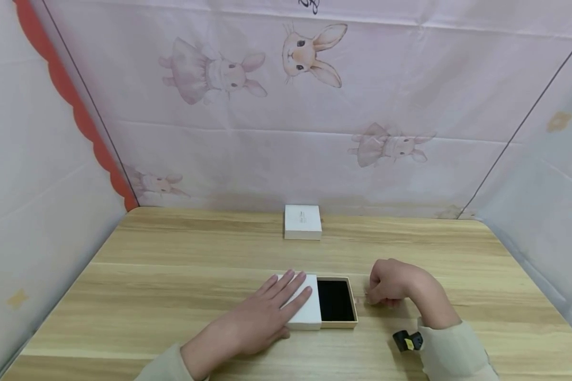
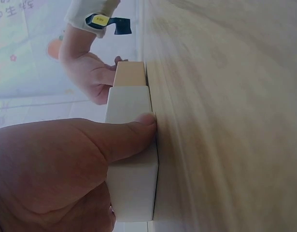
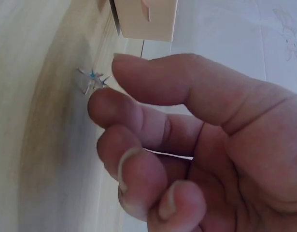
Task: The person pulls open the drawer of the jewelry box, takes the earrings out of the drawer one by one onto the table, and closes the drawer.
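Observation:
My left hand (image 1: 262, 312) lies with spread fingers over the white sleeve of a slide-out gift box (image 1: 307, 312); the left wrist view shows its thumb (image 2: 131, 137) against the sleeve's side. The box's drawer (image 1: 352, 325) sticks out to the right, with a black lining (image 1: 336, 300) inside. Right of the drawer, my right hand (image 1: 393, 283) is bent down close over the table with curled fingers. Its thumb and index fingertip pinch a small glittering jewelry piece (image 3: 94, 79) with blue-green star shapes. A light ribbon tab (image 3: 147, 10) hangs from the drawer's front.
A second white box (image 1: 303, 222) with fine print on its lid stands at the back of the wooden table (image 1: 171, 254). Behind it hangs a rabbit-print cloth (image 1: 248, 159). Beside the right sleeve sits a black wrist camera (image 1: 405, 341).

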Demonstrator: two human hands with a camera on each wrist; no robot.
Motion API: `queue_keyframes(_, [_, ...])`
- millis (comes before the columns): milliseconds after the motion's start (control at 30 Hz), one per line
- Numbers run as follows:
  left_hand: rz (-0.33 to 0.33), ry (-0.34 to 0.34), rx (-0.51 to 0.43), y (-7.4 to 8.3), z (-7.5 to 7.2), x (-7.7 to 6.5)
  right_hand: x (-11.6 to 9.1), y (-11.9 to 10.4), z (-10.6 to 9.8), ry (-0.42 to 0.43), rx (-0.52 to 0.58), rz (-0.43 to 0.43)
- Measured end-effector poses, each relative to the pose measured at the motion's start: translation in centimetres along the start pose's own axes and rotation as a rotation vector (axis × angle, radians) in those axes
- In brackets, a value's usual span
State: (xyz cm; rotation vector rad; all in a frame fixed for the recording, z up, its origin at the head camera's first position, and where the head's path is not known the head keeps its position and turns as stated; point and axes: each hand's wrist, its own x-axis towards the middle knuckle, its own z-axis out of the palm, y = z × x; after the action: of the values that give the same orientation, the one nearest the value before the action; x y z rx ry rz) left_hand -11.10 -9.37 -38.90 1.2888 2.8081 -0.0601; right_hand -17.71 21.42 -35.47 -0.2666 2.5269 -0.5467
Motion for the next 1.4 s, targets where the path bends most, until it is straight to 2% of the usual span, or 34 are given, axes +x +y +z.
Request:
queue_keyframes(167, [-0.002,-0.004,0.001,0.0,0.0,0.0,0.1,-0.1,-0.1,0.008,0.024,-0.014])
queue_keyframes(267, [-0.001,-0.004,0.003,0.0,0.0,0.0,0.2,-0.1,-0.2,-0.007,0.059,-0.075])
queue_keyframes(433, [0.002,-0.002,0.012,0.0,0.1,0.0,0.4,0.0,-0.4,-0.079,0.129,-0.209])
queue_keyframes(733, [0.006,0.005,-0.006,-0.1,0.2,0.1,0.8,-0.1,-0.1,-0.17,0.176,-0.32])
queue_keyframes(1133, [0.007,0.025,-0.007,-0.1,0.6,-0.1,0.8,-0.1,0.5,-0.233,0.177,-0.31])
queue_keyframes(1400, [0.01,0.023,-0.009,-0.1,0.3,-0.1,1.1,0.0,1.0,-0.257,0.2,-0.301])
